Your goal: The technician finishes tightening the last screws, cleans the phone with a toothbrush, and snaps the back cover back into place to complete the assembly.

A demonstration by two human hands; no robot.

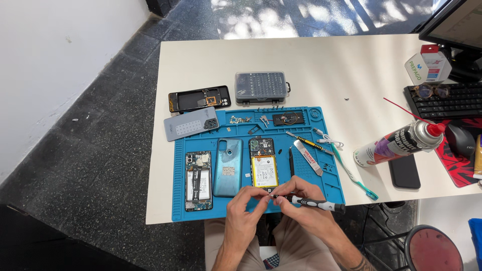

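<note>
A small precision screwdriver (314,202) with a black and white handle is held in the right hand (306,198), its fingers closed around the shaft end so that the handle points right, over the near edge of the blue work mat (331,180). The left hand (246,206) is brought up against the tip, its thumb and forefinger pinched on something too small to make out, perhaps a screw or a bit. Both hands meet just near of the opened phone (263,163) with the yellow-labelled battery, which lies on the mat between the teal back cover (228,167) to its left and a black spudger (291,161) to its right.

The step in hand appears to be the seating of a small part on the driver tip, judged from the pinch at the tip and the phone lying untouched. The next move would likely call for a steady carry of the tip to a screw hole on the opened phone, with the driver kept upright so nothing drops.

Further left a second opened phone (198,180) is laid out. At the far side of the table (321,60) a grey bit case (261,87) is seen, and to the right a spray can (396,142) lies on its side.
</note>
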